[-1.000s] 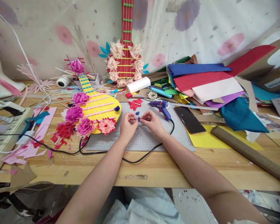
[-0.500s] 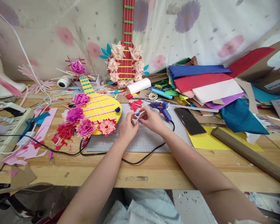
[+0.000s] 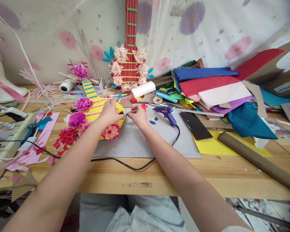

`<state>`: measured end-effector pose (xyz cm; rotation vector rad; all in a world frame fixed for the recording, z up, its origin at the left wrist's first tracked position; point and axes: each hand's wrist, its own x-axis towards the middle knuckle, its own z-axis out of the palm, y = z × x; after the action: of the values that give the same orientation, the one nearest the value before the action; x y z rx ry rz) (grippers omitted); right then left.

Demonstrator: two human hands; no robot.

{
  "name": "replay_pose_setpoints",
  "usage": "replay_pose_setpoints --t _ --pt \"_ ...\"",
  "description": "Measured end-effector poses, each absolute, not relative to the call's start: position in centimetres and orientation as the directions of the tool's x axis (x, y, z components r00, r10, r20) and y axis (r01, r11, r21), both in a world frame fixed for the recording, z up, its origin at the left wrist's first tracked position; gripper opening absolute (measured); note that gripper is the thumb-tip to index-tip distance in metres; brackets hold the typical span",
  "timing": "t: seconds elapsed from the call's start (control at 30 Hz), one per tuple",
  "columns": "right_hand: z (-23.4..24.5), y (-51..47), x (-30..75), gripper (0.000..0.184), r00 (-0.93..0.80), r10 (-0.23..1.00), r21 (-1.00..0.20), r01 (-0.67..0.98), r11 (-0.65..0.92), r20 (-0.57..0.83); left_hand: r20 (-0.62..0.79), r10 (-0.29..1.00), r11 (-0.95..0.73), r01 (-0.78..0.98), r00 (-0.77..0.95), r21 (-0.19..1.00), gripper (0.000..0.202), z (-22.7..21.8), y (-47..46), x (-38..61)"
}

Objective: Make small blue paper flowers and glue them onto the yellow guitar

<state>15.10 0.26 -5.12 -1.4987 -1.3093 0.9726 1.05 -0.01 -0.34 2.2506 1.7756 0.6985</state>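
Left hand (image 3: 110,111) and right hand (image 3: 138,116) are now working farther left than half a second ago, at the edge of the yellow guitar (image 3: 96,103) rather than over the cutting mat (image 3: 145,141). Blue scraps (image 3: 152,122) are lying near the right wrist, with the glue gun (image 3: 166,111) and phone (image 3: 195,120) beyond and a black cable (image 3: 125,165) trailing under both forearms. The box label (image 3: 288,86) is showing too small to read. The left hand is resting curled on the guitar, fingertips at a blue flower (image 3: 121,112); any grip cannot be told. The right hand is pinching a small blue piece (image 3: 127,114) just beside that flower.
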Motion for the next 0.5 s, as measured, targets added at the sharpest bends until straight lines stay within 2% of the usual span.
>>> replay_pose_setpoints --t 0.13,0.33,0.5 --pt "-5.1 0.2 14.3 0.02 0.156 0.988 -0.945 0.322 -0.06 -0.01 0.226 0.953 -0.282 0.86 0.2 0.425 0.068 -1.0 0.3 0.8" --pt "-5.3 0.1 13.9 0.02 0.156 0.988 -0.942 0.331 -0.052 0.0 0.236 0.95 -0.304 0.779 0.205 0.548 0.064 -1.1 0.6 0.2" --pt "-5.6 0.1 13.8 0.021 0.148 0.988 -0.944 0.331 -0.013 0.038 0.225 0.953 -0.3 0.741 0.203 0.601 0.064 -1.3 0.8 0.0"
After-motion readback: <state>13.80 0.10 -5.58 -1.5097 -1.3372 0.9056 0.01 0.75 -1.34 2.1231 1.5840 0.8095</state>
